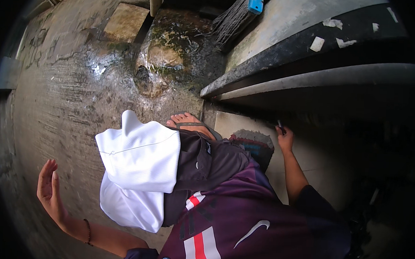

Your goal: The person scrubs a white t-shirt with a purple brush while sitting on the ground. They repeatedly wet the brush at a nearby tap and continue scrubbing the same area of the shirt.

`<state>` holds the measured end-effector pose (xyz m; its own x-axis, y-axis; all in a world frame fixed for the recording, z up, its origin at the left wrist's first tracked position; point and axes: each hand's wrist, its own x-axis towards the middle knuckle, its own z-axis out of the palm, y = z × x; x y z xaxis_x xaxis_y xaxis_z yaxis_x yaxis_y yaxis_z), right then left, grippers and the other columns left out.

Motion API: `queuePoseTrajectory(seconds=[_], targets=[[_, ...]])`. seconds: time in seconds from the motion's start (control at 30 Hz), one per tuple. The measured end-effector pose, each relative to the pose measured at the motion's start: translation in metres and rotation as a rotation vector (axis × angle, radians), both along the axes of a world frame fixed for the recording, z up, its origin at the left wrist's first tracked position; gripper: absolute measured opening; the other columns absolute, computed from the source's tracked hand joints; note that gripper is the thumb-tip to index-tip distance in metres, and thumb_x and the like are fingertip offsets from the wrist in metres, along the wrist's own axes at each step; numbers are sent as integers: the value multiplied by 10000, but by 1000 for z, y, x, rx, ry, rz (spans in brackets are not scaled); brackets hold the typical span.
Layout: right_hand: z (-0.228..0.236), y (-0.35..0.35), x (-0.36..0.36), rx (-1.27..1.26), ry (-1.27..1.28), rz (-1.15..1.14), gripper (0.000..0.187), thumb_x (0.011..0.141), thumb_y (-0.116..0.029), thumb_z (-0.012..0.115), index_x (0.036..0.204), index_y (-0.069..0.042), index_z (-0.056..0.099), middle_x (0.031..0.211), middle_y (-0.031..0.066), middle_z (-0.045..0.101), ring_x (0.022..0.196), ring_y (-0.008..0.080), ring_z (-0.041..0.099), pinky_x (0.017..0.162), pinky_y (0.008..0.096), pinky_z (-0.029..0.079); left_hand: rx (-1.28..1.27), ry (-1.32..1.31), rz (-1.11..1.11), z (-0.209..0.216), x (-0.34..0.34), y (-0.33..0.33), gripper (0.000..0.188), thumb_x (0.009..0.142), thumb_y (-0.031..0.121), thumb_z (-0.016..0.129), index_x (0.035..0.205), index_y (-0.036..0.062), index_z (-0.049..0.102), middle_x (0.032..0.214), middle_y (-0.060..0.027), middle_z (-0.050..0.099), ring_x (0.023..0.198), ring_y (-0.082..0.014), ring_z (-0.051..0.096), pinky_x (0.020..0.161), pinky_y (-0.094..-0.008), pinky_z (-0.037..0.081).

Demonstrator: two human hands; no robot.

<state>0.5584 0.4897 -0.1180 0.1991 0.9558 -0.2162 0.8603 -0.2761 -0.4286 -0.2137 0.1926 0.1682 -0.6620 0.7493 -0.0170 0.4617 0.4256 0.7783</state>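
Observation:
A white cloth (141, 159) lies draped over my lap, its folds hanging past the knee of my dark trousers (197, 161). My left hand (51, 190) is held out over the paved ground, left of the cloth and apart from it. Its fingers are stretched out and nothing is in them. Off to the right, my right hand (285, 138) is closed around a small, slim dark thing with a pale tip (280, 125), too small to name. It is over the tiled floor, beside a ragged grey mat (258, 143).
My sandalled foot (191, 123) rests near the step's edge. Wet, mossy ground (169, 58) and a square slab (126, 23) lie ahead. A broom with a blue head (255, 3) leans by the wall. Black and grey rails (320, 83) jut in from the right.

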Motion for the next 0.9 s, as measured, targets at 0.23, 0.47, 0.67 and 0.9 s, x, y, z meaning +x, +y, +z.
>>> queuePoseTrajectory(seconds=[0.23, 0.47, 0.67, 0.9], targets=[[-84, 31, 47, -52, -87, -29, 530, 1078, -521, 693, 1345, -69, 770, 1339, 231, 776, 1294, 443, 719, 1061, 501, 552, -34, -16, 88, 1, 9, -24, 381, 1119, 65, 651, 1482, -49, 680, 1426, -159, 747, 1337, -243, 694, 1201, -391, 494], [-142, 48, 95, -95, -428, -43, 511, 1104, -476, 646, 1425, -88, 735, 1384, 205, 768, 1348, 388, 703, 1120, 475, 535, -35, -9, 163, 2, 17, -45, 386, 1121, 65, 642, 1488, -48, 679, 1422, -165, 749, 1332, -253, 695, 1201, -393, 487], [-117, 26, 47, 28, -313, -113, 634, 1092, -609, 597, 1328, -53, 787, 1309, 215, 797, 1226, 446, 755, 1020, 519, 591, 10, -34, 270, -17, 33, -73, 390, 1103, 54, 673, 1481, -42, 689, 1381, -157, 770, 1286, -236, 718, 1173, -378, 510], [-34, -6, -87, 41, 316, 297, 272, 1061, -219, 790, 1000, 28, 694, 836, 38, 627, 793, 144, 563, 738, 339, 492, 173, -66, 534, -27, 85, -83, 305, 1057, 29, 757, 1353, -45, 766, 1234, -120, 816, 1161, -189, 760, 1046, -324, 579]])
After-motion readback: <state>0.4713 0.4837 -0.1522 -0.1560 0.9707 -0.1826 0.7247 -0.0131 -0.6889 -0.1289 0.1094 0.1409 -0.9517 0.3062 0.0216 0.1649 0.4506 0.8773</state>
